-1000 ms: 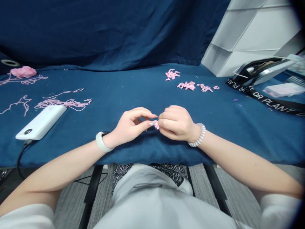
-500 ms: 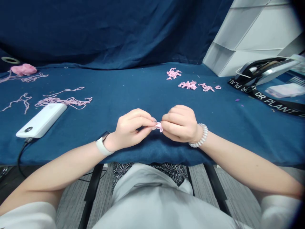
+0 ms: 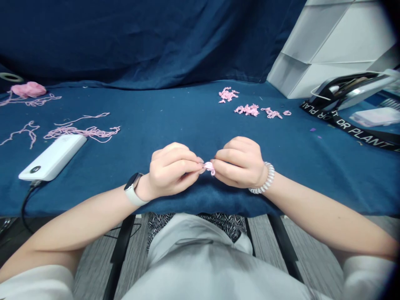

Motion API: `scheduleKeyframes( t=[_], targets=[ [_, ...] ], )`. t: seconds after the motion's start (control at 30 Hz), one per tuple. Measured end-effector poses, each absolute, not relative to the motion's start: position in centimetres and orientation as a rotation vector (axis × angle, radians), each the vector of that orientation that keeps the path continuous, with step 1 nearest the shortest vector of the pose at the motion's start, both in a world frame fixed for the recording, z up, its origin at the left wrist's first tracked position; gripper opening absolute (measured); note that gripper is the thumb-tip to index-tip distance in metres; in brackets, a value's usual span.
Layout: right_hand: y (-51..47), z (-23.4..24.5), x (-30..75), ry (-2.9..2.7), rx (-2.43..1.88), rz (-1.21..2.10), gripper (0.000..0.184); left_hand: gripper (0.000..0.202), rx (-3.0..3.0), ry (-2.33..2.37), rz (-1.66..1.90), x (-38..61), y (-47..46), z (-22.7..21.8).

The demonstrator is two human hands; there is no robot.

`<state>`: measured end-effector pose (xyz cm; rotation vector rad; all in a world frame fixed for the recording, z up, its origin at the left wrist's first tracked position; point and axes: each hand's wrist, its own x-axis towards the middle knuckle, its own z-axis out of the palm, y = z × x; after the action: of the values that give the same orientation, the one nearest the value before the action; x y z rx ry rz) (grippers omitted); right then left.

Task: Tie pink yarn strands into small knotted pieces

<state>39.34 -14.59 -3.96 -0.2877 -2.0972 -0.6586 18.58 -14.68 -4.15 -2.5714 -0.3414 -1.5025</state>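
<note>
A small knot of pink yarn [image 3: 209, 167] is pinched between my two hands just above the near edge of the blue-covered table [image 3: 187, 121]. My left hand [image 3: 170, 170] grips it from the left with fingers curled and fingertips pressed together. My right hand [image 3: 240, 162] holds it from the right in the same closed pinch. A white watch band circles my left wrist and a coiled pale bracelet my right. Most of the yarn piece is hidden between the fingertips.
Small pink yarn pieces [image 3: 246, 109] lie in clusters at the far right. Loose pink strands [image 3: 83, 132] and a pink yarn ball [image 3: 28, 88] lie at left, beside a white power bank [image 3: 50, 157] with a cable. A white box [image 3: 328, 37] and a black lettered strap [image 3: 359, 133] are at right.
Both hands have shifted slightly right and closed tighter on the yarn piece; my left fingers, partly spread earlier, are now curled in a pinch.
</note>
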Motion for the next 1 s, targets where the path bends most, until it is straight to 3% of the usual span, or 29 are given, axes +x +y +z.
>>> scheduleKeyframes(
  t=[0.27, 0.43, 0.6, 0.73, 1.0],
  targets=[
    [-14.7, -4.1, 39.3, -2.078, -0.296, -0.645, 0.008, 0.012, -2.645, -0.291, -1.484, 18.8, -14.8, -4.1],
    [-14.7, -4.1, 39.2, -2.048, -0.272, -0.598, 0.004, 0.006, -2.954, -0.264, -1.748, 18.9, -14.9, -4.4],
    [-14.8, -4.0, 39.2, -2.045, -0.242, -0.584, 0.006, 0.017, -3.044, -0.361, -1.944, 18.7, -14.9, -5.0],
    [-14.7, -4.0, 39.2, -2.045, -0.21, -0.58, 0.004, 0.019, -2.988, -0.331, -1.889, 18.6, -15.0, -4.5],
    [-14.7, -4.4, 39.0, -2.047, -0.168, -0.454, 0.004, 0.005, -2.997, -0.336, -1.657, 18.6, -15.1, -3.1]
  ],
)
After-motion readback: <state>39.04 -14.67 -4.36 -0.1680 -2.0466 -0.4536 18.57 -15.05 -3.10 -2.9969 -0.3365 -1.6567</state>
